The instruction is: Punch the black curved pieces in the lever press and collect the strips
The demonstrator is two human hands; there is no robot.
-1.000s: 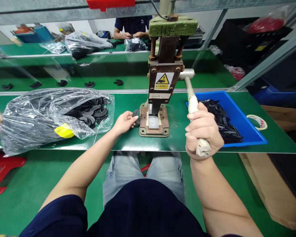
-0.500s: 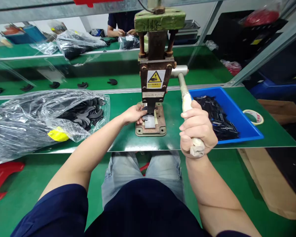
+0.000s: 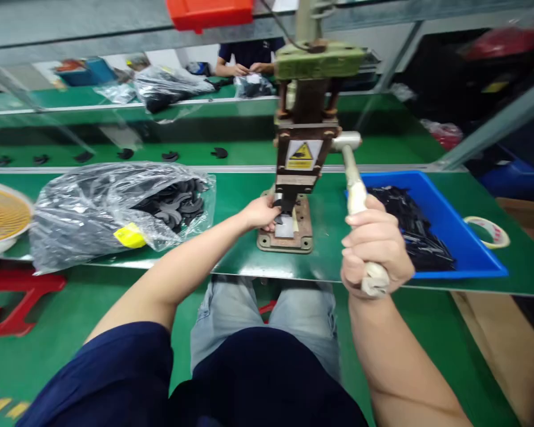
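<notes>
My left hand (image 3: 261, 213) is at the base of a hand press (image 3: 297, 139), its fingers closed on a small black curved piece (image 3: 277, 219) beside the ram. Part of that piece is hidden by my fingers and the ram. My right hand (image 3: 376, 248) is wrapped round the tape-covered press lever (image 3: 356, 188), which slopes down toward me from the hub on the press's right side. Under the ram, a pale plate (image 3: 285, 227) shows on the metal base. A yellow warning label (image 3: 302, 155) is on the press front.
Left of the press lies a clear plastic bag (image 3: 84, 204) of black curved pieces, with a fan (image 3: 2, 216) beyond it. A blue bin (image 3: 480, 271) of black parts and a tape roll (image 3: 501, 234) are right. Several black pieces line the back strip. Across the bench, a person's hands (image 3: 248, 69) work.
The view has swung to the left, so the bench things appear farther right and the fan has come into sight. Both hands keep their places on the piece and the lever.
</notes>
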